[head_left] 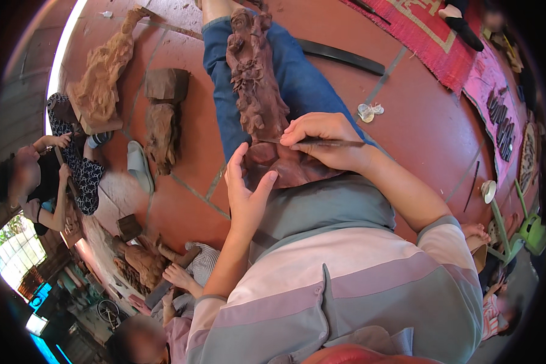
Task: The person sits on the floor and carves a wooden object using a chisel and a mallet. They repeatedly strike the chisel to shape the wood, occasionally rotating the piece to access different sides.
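A reddish-brown carved wooden statue (258, 91) lies along my lap, its top pointing away and its broad base (282, 167) against my belly. My right hand (333, 139) is closed in a pinch on a slim dark carving tool (337, 143). The thin end of that tool reaches left across the statue just above the base. My left hand (247, 197) rests at the left edge of the base, thumb and index finger stretched apart. Its other fingers are partly hidden.
Left on the tiled floor are a paler carving (106, 79), a wood block (162, 124) and a grey slipper (140, 167). A dark bar (340, 56) lies beyond my leg. Several tools (500, 121) sit on a pink cloth at right. Other people work at left.
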Action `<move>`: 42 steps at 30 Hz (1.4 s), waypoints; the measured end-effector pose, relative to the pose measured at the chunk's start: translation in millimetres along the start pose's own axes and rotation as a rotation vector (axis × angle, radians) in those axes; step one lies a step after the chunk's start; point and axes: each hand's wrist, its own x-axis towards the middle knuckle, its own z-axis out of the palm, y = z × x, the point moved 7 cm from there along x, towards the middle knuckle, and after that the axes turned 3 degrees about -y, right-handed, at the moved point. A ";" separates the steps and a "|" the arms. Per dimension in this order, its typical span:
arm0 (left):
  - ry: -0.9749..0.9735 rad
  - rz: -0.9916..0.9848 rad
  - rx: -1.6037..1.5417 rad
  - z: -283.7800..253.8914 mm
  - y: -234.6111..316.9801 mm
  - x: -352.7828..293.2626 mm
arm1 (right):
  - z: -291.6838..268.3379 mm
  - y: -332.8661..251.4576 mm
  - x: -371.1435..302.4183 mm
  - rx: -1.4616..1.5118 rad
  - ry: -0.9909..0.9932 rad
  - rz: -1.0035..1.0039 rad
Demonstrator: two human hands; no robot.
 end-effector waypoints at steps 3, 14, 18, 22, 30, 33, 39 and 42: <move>0.026 0.012 0.069 -3.4 4.0 -1.2 | -2.6 -0.3 4.6 0.006 0.044 0.077; -0.031 -0.041 -0.124 0.5 -14.3 6.3 | 2.0 -9.7 7.7 -0.178 0.020 0.015; -0.019 -0.026 -0.071 -1.0 -16.1 4.8 | -5.9 -8.8 10.0 -0.065 -0.057 0.136; -0.036 -0.017 -0.111 -3.2 -17.5 9.9 | -7.5 -31.2 24.2 -0.343 -0.050 -0.004; -0.025 -0.040 -0.118 -9.7 -22.2 9.9 | 31.7 -49.5 44.8 -0.646 -0.476 -0.024; 0.087 0.021 -0.339 -31.9 -23.4 15.1 | 32.4 -52.7 61.4 -0.678 -0.429 -0.049; 0.603 0.762 -0.306 -151.2 52.5 -34.5 | 3.2 -56.6 67.9 -0.258 -0.284 0.269; 0.866 1.206 -0.240 -200.8 87.3 -109.6 | -24.7 -63.0 73.8 -0.112 -0.036 0.350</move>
